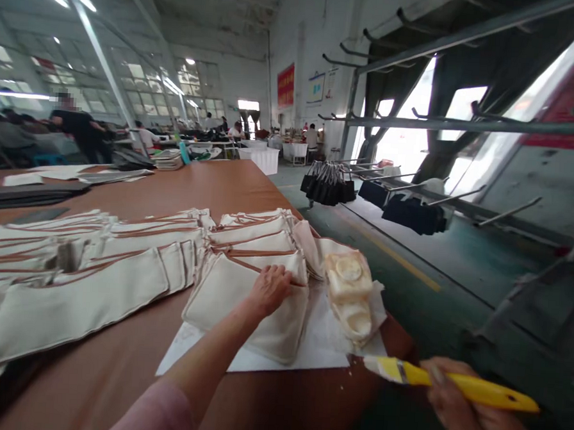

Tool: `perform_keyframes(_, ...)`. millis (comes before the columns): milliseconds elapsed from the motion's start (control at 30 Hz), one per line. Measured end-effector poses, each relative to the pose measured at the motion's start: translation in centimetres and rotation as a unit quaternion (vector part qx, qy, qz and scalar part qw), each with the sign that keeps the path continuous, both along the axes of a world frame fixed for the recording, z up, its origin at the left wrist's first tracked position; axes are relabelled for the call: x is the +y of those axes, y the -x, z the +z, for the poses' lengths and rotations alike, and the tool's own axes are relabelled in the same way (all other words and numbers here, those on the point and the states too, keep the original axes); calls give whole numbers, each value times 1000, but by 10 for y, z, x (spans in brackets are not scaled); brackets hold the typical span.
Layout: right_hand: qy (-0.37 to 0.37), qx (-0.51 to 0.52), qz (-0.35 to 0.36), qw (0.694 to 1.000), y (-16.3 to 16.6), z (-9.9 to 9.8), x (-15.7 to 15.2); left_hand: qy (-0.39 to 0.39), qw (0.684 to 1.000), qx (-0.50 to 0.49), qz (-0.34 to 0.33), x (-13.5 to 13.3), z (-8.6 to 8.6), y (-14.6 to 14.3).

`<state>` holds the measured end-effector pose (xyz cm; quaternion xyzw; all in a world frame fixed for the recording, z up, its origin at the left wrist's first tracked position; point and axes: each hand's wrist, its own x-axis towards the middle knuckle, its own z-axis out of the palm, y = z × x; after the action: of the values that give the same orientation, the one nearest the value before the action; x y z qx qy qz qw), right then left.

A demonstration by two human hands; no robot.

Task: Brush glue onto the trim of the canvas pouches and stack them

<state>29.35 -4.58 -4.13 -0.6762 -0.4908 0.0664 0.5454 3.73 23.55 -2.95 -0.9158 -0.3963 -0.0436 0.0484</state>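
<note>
A yellow-handled paintbrush [489, 389] lies across the grip of my right hand [473, 411], at the lower right. Its pale bristles point left, past the table's front corner. My left hand [271, 290] has its fingers curled at the upper edge of a cream bag panel [244, 296] with brown edging. That panel leans at the front of a stack of similar panels [254, 239], over a white sheet [193, 348]. To the right of it stands a cut-open plastic container [351, 276], crusted with a cream-coloured substance, its round opening in front.
More rows of cream panels [80, 300] cover the table's left side. The brown tabletop [221, 179] ends at a right edge above the floor. A metal rack [417, 124] with prongs and hanging dark pieces [327, 184] stands to the right. People work farther back.
</note>
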Motion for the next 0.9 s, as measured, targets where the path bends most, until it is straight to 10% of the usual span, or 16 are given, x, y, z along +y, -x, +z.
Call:
perform_keyframes(400, 33, -116, 130, 984, -15, -30, 107, 29, 998, 49, 29, -43, 27, 15)
perform_keyframes(700, 10, -132, 139, 981, -29, -22, 84, 5, 998, 48, 49, -118, 96, 70)
perform_keyframes(900, -16, -168, 202, 965, -18, -30, 59, 112, 984, -51, 132, -166, 102, 84)
